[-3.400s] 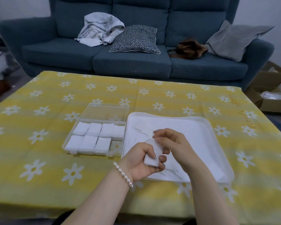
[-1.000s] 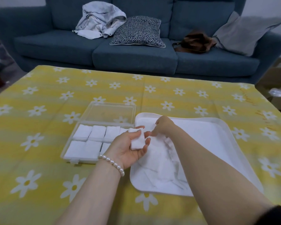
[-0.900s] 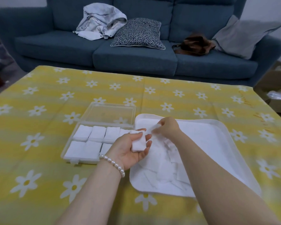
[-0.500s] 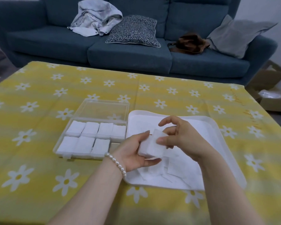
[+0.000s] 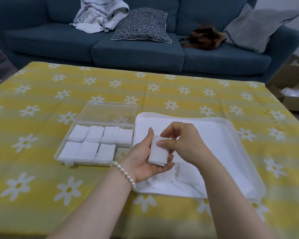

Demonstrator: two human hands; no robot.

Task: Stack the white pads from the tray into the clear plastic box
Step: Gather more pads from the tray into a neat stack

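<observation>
Seven compartments of the clear plastic box [image 5: 95, 144] showed white pads; the eighth, at its near right corner, was partly hidden behind the left hand [image 5: 146, 161]. How many pads were in the small stack [image 5: 158, 153] was hard to tell. It lay on the curled left fingers [image 5: 167, 165] above the tray [image 5: 231, 128], and the right hand [image 5: 181, 142] pinched its top edge.

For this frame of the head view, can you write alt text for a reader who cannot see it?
A person's left hand holds a small stack of white pads over a white tray, while the right hand pinches its top. Beside the tray, an open clear plastic box has seven compartments filled and the near right one empty, on a yellow daisy tablecloth.
</observation>
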